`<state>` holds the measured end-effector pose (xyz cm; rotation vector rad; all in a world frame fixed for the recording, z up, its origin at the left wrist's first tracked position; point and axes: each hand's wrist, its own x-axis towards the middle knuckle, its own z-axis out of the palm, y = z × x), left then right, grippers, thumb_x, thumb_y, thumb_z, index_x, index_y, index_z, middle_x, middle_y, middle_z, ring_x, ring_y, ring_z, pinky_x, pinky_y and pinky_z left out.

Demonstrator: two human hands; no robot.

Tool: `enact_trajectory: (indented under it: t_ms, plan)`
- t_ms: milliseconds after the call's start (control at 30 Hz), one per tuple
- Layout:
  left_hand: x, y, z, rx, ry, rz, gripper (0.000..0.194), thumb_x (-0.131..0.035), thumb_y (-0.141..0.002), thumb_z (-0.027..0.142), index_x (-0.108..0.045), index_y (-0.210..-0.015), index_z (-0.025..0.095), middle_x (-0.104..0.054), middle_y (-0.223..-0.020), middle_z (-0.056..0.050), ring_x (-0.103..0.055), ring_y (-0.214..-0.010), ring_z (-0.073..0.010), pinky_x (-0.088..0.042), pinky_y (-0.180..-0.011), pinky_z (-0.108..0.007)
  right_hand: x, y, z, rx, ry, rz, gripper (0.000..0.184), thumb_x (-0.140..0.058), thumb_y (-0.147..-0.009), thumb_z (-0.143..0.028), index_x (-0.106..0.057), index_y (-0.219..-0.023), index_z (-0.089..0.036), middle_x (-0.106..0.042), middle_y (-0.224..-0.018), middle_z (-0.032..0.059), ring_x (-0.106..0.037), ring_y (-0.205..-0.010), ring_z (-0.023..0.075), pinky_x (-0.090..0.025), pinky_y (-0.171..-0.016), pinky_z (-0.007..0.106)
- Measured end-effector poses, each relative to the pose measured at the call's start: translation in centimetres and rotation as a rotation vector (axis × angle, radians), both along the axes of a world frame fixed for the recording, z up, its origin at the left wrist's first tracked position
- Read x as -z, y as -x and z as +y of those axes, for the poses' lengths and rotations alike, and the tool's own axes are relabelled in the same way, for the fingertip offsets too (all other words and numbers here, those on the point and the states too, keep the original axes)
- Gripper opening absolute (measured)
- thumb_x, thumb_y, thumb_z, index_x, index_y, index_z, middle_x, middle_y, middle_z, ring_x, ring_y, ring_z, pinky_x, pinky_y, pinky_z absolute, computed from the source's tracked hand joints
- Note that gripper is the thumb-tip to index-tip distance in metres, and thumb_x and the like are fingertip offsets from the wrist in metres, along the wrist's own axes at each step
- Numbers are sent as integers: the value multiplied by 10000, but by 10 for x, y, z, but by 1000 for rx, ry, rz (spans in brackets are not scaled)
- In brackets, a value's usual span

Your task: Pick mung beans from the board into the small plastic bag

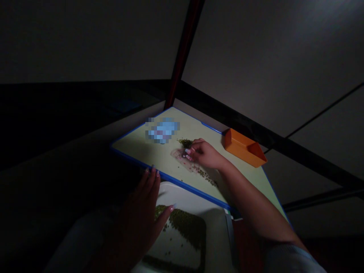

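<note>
My right hand [207,155] is over the pale tabletop [135,146], its thumb and fingers curled together in a pinch. What the fingertips hold, if anything, is too small or hidden to make out. Just beyond them lies a small heap of green grains [184,142]. Browner grains [207,176] trail along the table nearer to me, beside a faint pinkish patch [178,154]. My left hand [142,214] is open, fingertips at the table's blue edge, thumb spread above a white tray [167,188]. Many green grains [189,227] lie in that tray, thickest along its far and right sides.
An orange open-topped box [247,153] stands at the table's right rear edge. A light-blue item [163,131], blurred out by pixels, lies at the far left of the tabletop. Walls with a dark red post [182,53] rise behind the table, and the surroundings are dim.
</note>
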<state>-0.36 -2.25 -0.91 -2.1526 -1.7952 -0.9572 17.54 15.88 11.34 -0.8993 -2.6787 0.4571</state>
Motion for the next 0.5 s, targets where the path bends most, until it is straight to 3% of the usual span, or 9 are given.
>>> enact_trajectory:
  t_ms: [100, 167, 267, 500]
  plan:
    - [1, 0, 0, -3, 8, -7, 813, -438, -875, 566, -202, -1494, 95, -423, -1504, -211, -340, -1427, -337, -435, -1070, -488, -10, -14, -4, -239, 116, 34, 332, -548, -923, -312, -556, -623, -168, -491, -678, 1, -480, -726, 146, -379, -790, 313]
    - [1, -1, -1, -4, 6, -14, 811, -441, -874, 560, -203, -1493, 93, -418, -1506, -215, -343, -1425, -341, -437, -1067, -493, -12, -24, -8, -310, 210, 3, 327, -560, -919, -338, -555, -639, -170, -480, -679, -8, -470, -696, 138, -389, -745, 303]
    - [1, -2, -2, -5, 5, -26, 808, -447, -874, 557, -202, -1494, 100, -408, -1513, -212, -338, -1428, -338, -433, -1072, -492, -10, -35, -12, -298, 247, -19, 350, -568, -919, -358, -548, -622, -173, -475, -679, -9, -470, -703, 140, -389, -729, 301]
    - [3, -2, 0, -11, -22, -36, 793, -447, -878, 550, -218, -1490, 100, -422, -1504, -210, -358, -1416, -344, -438, -1065, -490, -1, -32, -17, -240, 152, -14, 296, -607, -902, -291, -610, -633, -168, -509, -719, 3, -492, -764, 148, -381, -846, 337]
